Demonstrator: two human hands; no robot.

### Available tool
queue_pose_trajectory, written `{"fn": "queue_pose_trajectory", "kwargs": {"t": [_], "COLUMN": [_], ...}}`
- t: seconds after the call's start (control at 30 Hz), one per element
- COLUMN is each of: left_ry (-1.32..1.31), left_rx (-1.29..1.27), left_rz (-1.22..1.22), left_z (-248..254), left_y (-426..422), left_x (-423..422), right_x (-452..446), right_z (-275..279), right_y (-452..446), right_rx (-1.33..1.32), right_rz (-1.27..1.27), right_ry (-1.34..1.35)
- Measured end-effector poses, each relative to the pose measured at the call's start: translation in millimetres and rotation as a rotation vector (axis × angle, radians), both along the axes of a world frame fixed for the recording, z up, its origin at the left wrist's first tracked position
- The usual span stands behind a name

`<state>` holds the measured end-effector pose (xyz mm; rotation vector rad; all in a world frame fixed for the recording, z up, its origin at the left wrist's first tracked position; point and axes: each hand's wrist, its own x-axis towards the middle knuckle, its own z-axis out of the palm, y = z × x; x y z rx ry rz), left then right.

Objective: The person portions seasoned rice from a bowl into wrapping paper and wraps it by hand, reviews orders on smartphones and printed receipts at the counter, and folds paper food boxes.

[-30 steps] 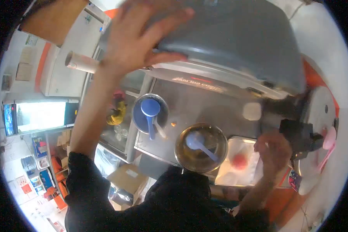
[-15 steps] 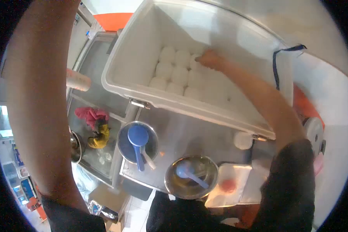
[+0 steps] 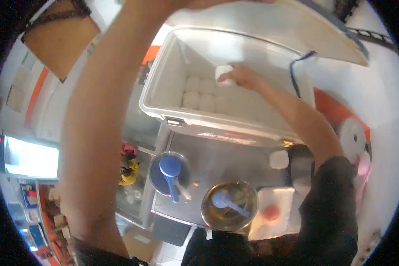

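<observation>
A large white cooler box stands with its lid raised. At the top edge of the view, my left hand is on the lid and seems to grip it, though most of the hand is cut off. Inside the box, my right hand holds a small white cup above the others. Several similar rounded white cups stand packed in rows at the left of the box floor.
On the metal counter are a bowl with a blue ladle, a steel bowl with another blue ladle, and a white cup. A pale cloth lies at the front. Pink and yellow cloths lie left.
My right hand has lifted a white cup up from the rows in the cooler. My left arm has shifted right in view, the lid now shows, and the whole view has turned.
</observation>
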<state>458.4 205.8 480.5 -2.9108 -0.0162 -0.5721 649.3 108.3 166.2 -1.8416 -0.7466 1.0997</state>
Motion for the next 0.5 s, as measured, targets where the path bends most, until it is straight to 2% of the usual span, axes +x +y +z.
{"fn": "queue_pose_trajectory", "kwargs": {"t": [0.03, 0.07, 0.1, 0.17, 0.2, 0.23, 0.27, 0.3, 0.33, 0.37, 0.47, 0.5], "left_ry": [0.091, -0.045, -0.073, -0.129, -0.149, -0.243, -0.240, -0.128, 0.008, 0.136, -0.237, -0.201], "left_rx": [-0.088, -0.026, -0.084, -0.137, -0.137, 0.015, -0.007, 0.065, -0.047, -0.158, 0.359, 0.047], "left_rz": [-0.033, -0.036, -0.040, -0.078, -0.122, -0.150, -0.265, -0.135, -0.111, -0.072, -0.528, -0.334], "left_z": [-1, -19, -34, -57, -73, -111, -132, -161, -185, -209, -313, -260], "left_y": [0, 2, -2, -22, -30, -13, -17, -14, -13, -13, 130, 12], "left_x": [-3, -5, -14, -42, -54, -57, -75, -86, -90, -95, -36, -97], "right_x": [-7, -29, -65, -140, -181, -237, -286, -343, -411, -470, -666, -725], "right_z": [13, 45, 85, 122, 119, 133, 118, 102, 110, 69, 33, 24], "right_y": [-12, -40, -79, -161, -201, -253, -295, -341, -388, -430, -540, -568], "right_rx": [0.007, 0.127, 0.246, 0.385, 0.468, 0.580, 0.563, 0.557, 0.412, 0.420, 0.151, 0.176], "right_rz": [-0.133, -0.127, -0.124, -0.129, -0.233, -0.282, -0.363, -0.465, -0.623, -0.708, -0.961, -1.067], "right_ry": [0.048, 0.090, 0.122, -0.139, -0.019, 0.138, 0.208, 0.279, 0.266, 0.150, 0.203, 0.315]}}
